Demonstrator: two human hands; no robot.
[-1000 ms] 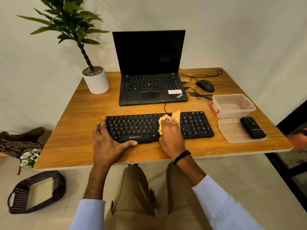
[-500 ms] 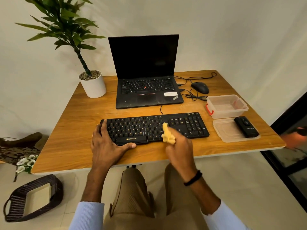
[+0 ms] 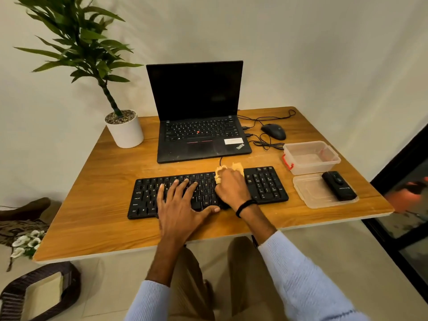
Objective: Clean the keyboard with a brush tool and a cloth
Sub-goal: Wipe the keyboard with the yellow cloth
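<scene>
A black keyboard [image 3: 266, 186] lies across the front middle of the wooden table [image 3: 99, 212]. My right hand [image 3: 231, 188] grips a crumpled yellow cloth [image 3: 237, 167] and presses it onto the keys near the keyboard's upper edge, just left of the number pad. My left hand [image 3: 180, 205] lies flat on the keys with fingers spread, its thumb along the front edge. A black brush tool [image 3: 338, 186] rests on a clear lid [image 3: 310, 193] to the right of the keyboard.
An open black laptop [image 3: 199, 133] stands behind the keyboard, with a wired mouse [image 3: 273, 131] and cables to its right. A clear plastic box [image 3: 311, 157] sits at the right. A potted plant [image 3: 125, 128] stands back left. A basket [image 3: 39, 290] lies on the floor.
My right hand went from the keyboard's front edge back up to the upper keys with the cloth. My left hand moved from the keyboard's left end onto the keys in the middle.
</scene>
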